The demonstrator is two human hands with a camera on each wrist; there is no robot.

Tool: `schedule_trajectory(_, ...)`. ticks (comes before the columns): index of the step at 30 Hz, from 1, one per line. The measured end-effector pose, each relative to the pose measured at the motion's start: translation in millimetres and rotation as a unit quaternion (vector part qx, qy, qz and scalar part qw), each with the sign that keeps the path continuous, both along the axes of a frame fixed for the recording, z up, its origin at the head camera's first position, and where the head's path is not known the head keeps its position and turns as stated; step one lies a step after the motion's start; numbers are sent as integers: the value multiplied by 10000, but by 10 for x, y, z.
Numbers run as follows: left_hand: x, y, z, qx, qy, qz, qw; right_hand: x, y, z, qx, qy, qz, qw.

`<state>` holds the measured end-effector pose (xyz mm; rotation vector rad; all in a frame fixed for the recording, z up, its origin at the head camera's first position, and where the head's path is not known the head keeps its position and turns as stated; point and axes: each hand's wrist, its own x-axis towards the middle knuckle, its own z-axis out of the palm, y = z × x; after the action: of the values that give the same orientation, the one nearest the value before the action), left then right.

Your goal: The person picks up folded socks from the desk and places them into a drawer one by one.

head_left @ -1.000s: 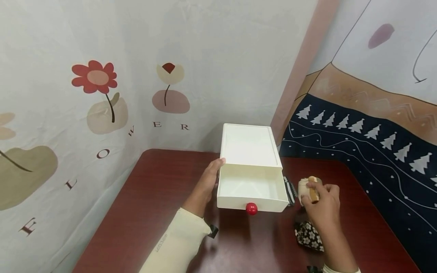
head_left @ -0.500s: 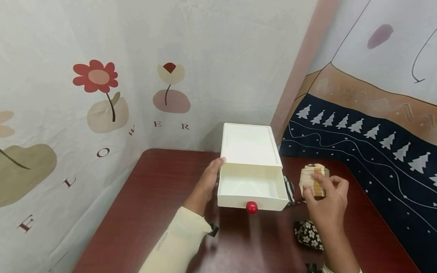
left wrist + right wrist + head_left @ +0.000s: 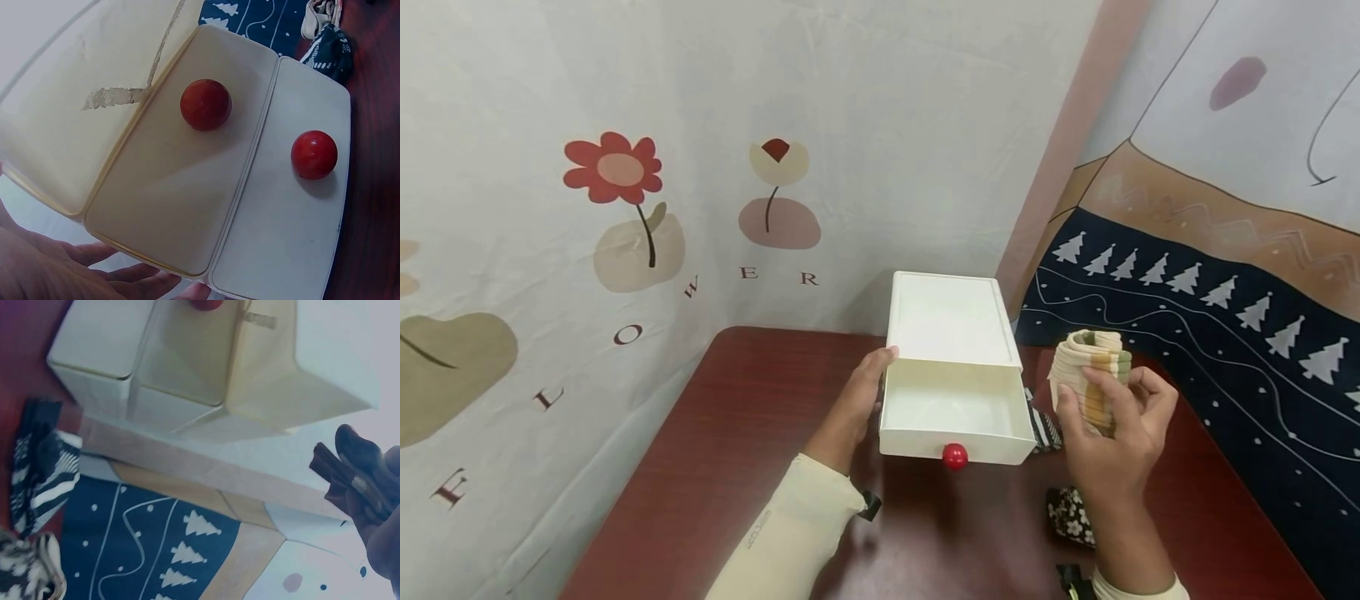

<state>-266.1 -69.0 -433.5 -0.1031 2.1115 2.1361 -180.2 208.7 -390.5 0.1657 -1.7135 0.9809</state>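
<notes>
My right hand (image 3: 1120,442) pinches a rolled sock (image 3: 1086,379), cream and ribbed with ochre, white and green bands, raised right of the drawer cabinet. In the right wrist view the rolled sock (image 3: 350,472) looks dark against bright light. A white drawer cabinet (image 3: 951,317) has its top drawer (image 3: 955,447) pulled out, bare inside, with a red knob (image 3: 955,457). Against the cabinet's left side rests my left hand (image 3: 853,404), thumb at the upper edge. Its fingers (image 3: 140,284) lie along the side wall in the left wrist view.
Two lower drawers with red knobs (image 3: 314,154) are closed. A black-and-white striped sock bundle (image 3: 1045,429) lies right of the cabinet on the dark red table (image 3: 760,392). Nearer sits a black bundle with white flowers (image 3: 1070,515). Printed cloth (image 3: 925,125) hangs behind.
My right hand has lifted the rolled sock up off the table area and turned it, showing its rolled end. My left hand and the cabinet stay put.
</notes>
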Motion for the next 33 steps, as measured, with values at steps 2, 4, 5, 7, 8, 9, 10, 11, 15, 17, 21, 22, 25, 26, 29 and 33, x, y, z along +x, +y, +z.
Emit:
schedule_trajectory(2, 2, -1, 5, -3, -1, -11, 10000, -1, -43, 38, 84, 93, 119, 9999)
schedule_trajectory(4, 1, -1, 6, -18, -2, -6, 10000, -1, -85, 69, 130, 163, 252, 9995)
schedule_trajectory(5, 0, 0, 5, -28, 7, -8, 10000, -2, -105, 82, 148, 191, 312, 9992)
schedule_trajectory(7, -5, 2, 4, -48, 21, -2, 10000, -8, -148, 102, 220, 213, 414, 9987)
schedule_trajectory(8, -8, 3, 1, -62, 27, 2, 10000, -11, -172, 114, 273, 203, 474, 9983)
schedule_trajectory(9, -12, 3, -1, -88, 34, 7, 10000, -14, -198, 125, 344, 193, 526, 9978)
schedule_trajectory(10, -12, 2, 1, -96, 39, 15, 9999, -15, -228, 138, 435, 142, 575, 9973)
schedule_trajectory(11, -14, 2, -2, -105, 47, 19, 9999, -16, -262, 151, 526, 91, 654, 9964)
schedule_trajectory(15, -14, 0, -11, -108, 55, 0, 9999, -20, -427, 187, 724, -124, 970, 9926)
schedule_trajectory(17, -12, -4, -13, -78, 50, 2, 10000, -28, -512, 190, 740, -244, 1147, 9903)
schedule_trajectory(21, -16, 1, -21, -10, 47, 8, 10000, -42, -647, 183, 854, -534, 1355, 9856)
schedule_trajectory(22, -18, 4, -21, -4, 38, 7, 10000, -45, -678, 181, 904, -598, 1385, 9844)
schedule_trajectory(25, -26, 15, -22, -2, 26, -4, 10000, -56, -768, 169, 1071, -736, 1456, 9808)
schedule_trajectory(26, -27, 17, -19, -2, 16, -6, 10000, -59, -798, 163, 1129, -778, 1471, 9796)
schedule_trajectory(29, -24, 15, -10, 11, 16, -13, 10000, -64, -889, 148, 1316, -898, 1417, 9770)
schedule_trajectory(33, -17, -2, -5, 55, 46, -15, 10000, -61, -1005, 145, 1440, -1104, 1314, 9746)
